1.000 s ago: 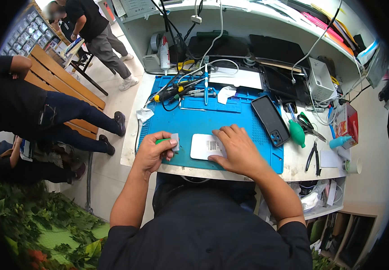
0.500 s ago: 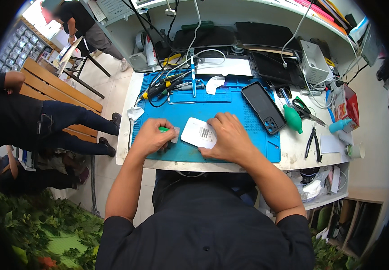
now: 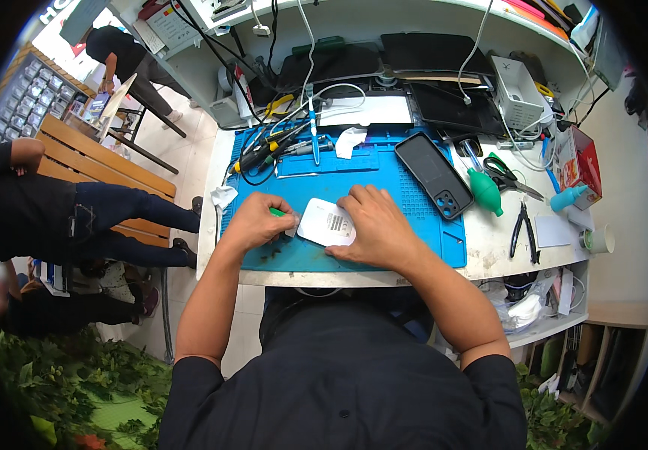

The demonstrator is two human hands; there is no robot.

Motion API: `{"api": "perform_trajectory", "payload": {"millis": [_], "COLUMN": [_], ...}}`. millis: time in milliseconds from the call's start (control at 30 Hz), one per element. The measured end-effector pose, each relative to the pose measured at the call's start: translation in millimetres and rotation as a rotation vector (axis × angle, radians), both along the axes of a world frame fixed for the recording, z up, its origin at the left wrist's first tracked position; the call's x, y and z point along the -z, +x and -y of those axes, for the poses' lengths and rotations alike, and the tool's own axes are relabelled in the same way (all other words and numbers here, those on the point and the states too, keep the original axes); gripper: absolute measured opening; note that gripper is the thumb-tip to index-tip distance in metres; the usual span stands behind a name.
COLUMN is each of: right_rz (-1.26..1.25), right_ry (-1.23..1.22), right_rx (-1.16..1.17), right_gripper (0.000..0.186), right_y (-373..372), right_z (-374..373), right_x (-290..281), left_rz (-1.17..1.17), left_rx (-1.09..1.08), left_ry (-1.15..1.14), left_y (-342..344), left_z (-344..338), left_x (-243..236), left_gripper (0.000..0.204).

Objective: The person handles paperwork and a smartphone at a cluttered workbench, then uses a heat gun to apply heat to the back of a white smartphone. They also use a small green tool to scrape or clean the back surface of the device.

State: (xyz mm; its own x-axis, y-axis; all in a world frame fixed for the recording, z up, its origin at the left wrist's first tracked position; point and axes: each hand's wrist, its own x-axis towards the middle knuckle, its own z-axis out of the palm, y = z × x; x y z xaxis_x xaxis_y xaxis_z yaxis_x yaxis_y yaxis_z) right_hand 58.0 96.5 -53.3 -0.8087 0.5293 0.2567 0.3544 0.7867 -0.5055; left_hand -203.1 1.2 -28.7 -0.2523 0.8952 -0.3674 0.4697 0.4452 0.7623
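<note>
A flat white device with rounded corners (image 3: 327, 223) lies tilted over the blue work mat (image 3: 384, 174), with a printed label facing up. My right hand (image 3: 378, 228) grips it from the right, thumb at its near edge and fingers along its far side. Just left of the device, my left hand (image 3: 258, 220) pinches a small green piece (image 3: 276, 212). A small translucent scrap (image 3: 292, 225) shows at those fingertips, close to the device's left edge; whether it touches is unclear. Most of the green piece is hidden by my fingers.
A black phone (image 3: 434, 175) lies on the mat's right side. Beyond it are a green air blower (image 3: 485, 191), scissors (image 3: 510, 176) and black-handled pliers (image 3: 524, 235). Screwdrivers and cables (image 3: 273, 150) crowd the back left. Another person (image 3: 27, 191) stands left of the bench.
The whole view has shifted slightly. My left hand has come a little nearer the white device's left edge, and both hands keep their hold.
</note>
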Motion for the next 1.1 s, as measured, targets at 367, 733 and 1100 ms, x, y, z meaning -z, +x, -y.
{"api": "perform_trajectory", "payload": {"millis": [367, 733, 1100], "right_rz": [0.033, 0.062, 0.080], "right_ry": [-0.002, -0.007, -0.032], "right_rx": [0.001, -0.008, -0.014], "right_gripper": [0.075, 0.077, 0.076], "right_y": [0.0, 1.2, 1.8], "right_z": [-1.1, -1.5, -1.5], "right_x": [-0.9, -2.0, -4.7], "left_rz": [0.020, 0.009, -0.056], "left_rx": [-0.018, 0.001, 0.029], "left_ry": [-0.013, -0.005, -0.014], "left_y": [-1.2, 0.4, -0.5], "left_z": [-2.4, -2.7, -6.0], "left_x": [4.1, 1.3, 2.9], "left_gripper": [0.029, 0.031, 0.031]}}
